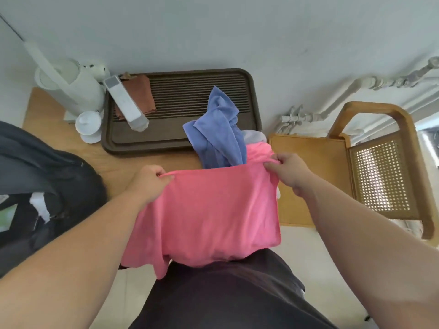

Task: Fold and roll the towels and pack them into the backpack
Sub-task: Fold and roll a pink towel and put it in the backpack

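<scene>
Blue crumpled cloth towel (221, 129) heaped just behind, overlapping dark brown slatted tray (190, 96) on wooden table (114, 167); black fabric backpack (47, 167) at left. Pink cloth towel (206, 210) held up above lap, top edge running left to right, corners pinched by left hand (147, 184) and right hand (289, 172).

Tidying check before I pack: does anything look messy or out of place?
The blue towel lies crumpled in a heap, partly on the brown tray. The pink towel, pinched at its top edge by the left hand and right hand, hangs unfolded. Nothing looks spilled or damaged.
</scene>
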`<state>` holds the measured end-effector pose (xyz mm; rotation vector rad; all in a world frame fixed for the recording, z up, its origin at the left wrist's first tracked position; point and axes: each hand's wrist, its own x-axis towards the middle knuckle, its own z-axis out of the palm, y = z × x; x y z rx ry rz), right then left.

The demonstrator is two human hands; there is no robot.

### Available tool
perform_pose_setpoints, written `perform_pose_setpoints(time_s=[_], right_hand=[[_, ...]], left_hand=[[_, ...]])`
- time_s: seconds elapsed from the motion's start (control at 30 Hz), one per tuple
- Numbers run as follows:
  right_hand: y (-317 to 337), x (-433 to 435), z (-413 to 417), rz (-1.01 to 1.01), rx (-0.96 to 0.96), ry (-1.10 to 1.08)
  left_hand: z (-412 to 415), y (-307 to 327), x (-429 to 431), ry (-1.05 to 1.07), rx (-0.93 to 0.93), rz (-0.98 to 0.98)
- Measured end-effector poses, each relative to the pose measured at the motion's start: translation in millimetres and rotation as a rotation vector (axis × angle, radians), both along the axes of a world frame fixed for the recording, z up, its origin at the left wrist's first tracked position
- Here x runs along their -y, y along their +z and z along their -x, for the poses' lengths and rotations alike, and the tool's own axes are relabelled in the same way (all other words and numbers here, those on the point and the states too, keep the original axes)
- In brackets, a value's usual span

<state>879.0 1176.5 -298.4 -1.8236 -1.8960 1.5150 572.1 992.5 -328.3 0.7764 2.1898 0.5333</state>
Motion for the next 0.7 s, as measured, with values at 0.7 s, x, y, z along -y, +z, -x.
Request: perform_pose_setpoints(time_s=[0.7], right_hand=[[-37.1, -83.2, 50.9, -0.236, 0.205, 0.123]], left_hand=[[13.3, -2.1, -84.4, -0.074, -0.436, 0.228]])
